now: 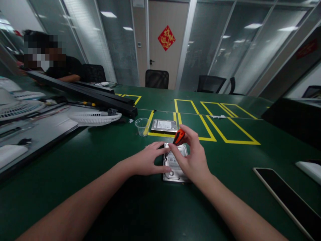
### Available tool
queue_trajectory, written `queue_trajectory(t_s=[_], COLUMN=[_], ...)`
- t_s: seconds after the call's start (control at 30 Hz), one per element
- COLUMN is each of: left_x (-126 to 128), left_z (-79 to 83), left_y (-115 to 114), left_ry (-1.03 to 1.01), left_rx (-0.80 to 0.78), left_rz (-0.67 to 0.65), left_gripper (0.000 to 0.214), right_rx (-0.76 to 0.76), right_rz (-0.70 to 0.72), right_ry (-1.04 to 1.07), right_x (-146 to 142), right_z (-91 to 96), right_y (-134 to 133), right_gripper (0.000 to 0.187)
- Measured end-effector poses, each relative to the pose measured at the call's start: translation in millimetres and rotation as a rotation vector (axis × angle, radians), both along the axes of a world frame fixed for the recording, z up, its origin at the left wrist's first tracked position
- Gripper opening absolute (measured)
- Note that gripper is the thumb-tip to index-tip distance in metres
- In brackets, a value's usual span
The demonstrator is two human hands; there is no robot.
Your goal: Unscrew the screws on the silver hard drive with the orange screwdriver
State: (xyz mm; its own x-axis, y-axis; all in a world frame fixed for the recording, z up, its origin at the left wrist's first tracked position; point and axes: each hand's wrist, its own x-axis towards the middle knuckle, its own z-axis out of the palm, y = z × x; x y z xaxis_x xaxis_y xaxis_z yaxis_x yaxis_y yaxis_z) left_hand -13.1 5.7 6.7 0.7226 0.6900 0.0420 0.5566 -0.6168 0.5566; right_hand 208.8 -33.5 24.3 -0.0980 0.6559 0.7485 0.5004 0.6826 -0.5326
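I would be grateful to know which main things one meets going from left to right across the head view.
White slotted dish-like part, clear plastic cup, farther hard drive, orange-and-black tool handle in the right hand, dark-screened device with a pale rim.

Straight beyond the grip of the right hand (194, 155), on the red diamond sign (167, 37) of the door (163, 62): gold Chinese characters, apparently 招 and 进 at left, too blurred at right and below for sure reading. Far to the right of the grip, on a second red sign (307, 49): only blurred marks. Just beyond the grip, on the white label (166, 125) of the far hard drive (154, 126), and under it, on the near hard drive (177, 175): illegible small print.
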Motion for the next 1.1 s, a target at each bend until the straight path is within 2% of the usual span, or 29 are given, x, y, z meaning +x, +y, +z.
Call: queue_trajectory(t_s=[0.2, 0.43, 0.67, 0.93, 1.1], left_x=[-0.3, 1.0, 1.7, 1.0, 1.3], left_z=[-0.6, 1.4, 3.9, 2.5, 3.5], left_y=[1.1, -0.3, -1.1, -0.6, -1.1], left_ry=[-0.016, -0.021, -0.005, 0.01, 0.005], left_rx=[0.002, 0.024, 0.016, 0.002, 0.001], left_rz=[-0.007, -0.018, -0.007, 0.007, 0.011], left_gripper=[0.088, 0.083, 0.086, 0.087, 0.087], right_rx=[-0.084, 0.008, -0.105, 0.031, -0.062], right_rz=[0.065, -0.008, 0.058, -0.038, 0.018], right_ry=[0.032, -0.002, 0.046, -0.015, 0.015], right_x=[0.3, 1.1, 0.7, 2.2, 1.2], right_z=[0.3, 1.8, 0.3, 4.2, 2.6], right_y=[-1.6, 0.7, -0.6, 0.7, -2.5], right_gripper=[0.069, 0.064, 0.07, 0.063, 0.067])
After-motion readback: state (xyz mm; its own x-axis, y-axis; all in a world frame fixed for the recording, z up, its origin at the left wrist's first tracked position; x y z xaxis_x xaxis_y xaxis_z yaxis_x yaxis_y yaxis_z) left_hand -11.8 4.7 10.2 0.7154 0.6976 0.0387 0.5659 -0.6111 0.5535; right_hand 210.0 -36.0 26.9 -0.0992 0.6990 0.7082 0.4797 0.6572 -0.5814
